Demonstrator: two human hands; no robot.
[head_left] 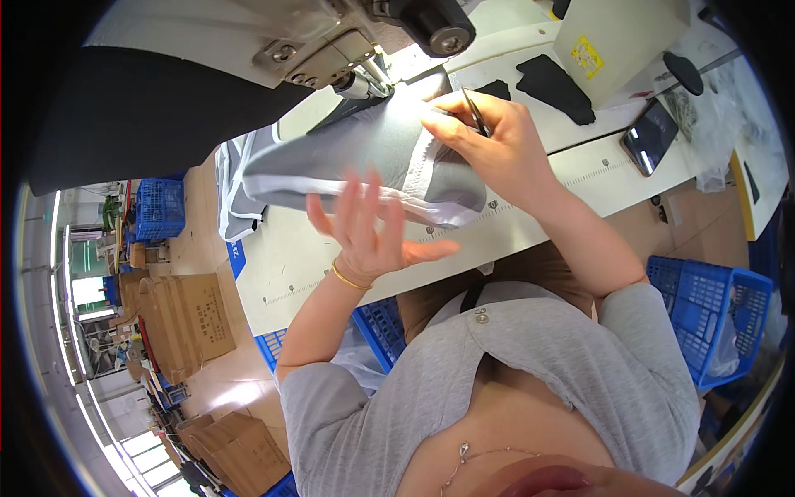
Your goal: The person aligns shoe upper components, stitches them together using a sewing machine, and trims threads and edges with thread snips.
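A grey fabric piece with white bands (pixel 356 157) lies on the white table, its far edge by the lit presser foot (pixel 377 85) of a sewing machine (pixel 327 58). My right hand (pixel 505 145) is closed, its fingertips against the fabric just right of the foot. Black tweezers (pixel 476 114) stick up between its thumb and fingers. Over the near edge of the fabric hovers my left hand (pixel 364 232), smeared by motion, fingers spread and holding nothing. Whether it touches the cloth I cannot tell. More grey and white cloth (pixel 236 186) hangs at the table's left edge.
Black fabric pieces (pixel 555 87) and a phone (pixel 650 137) lie to the right on the table (pixel 546 186). The dark machine body (pixel 157 116) fills the upper left. Blue crates (pixel 704 319) stand at the lower right, cardboard boxes (pixel 186 323) on the floor at left.
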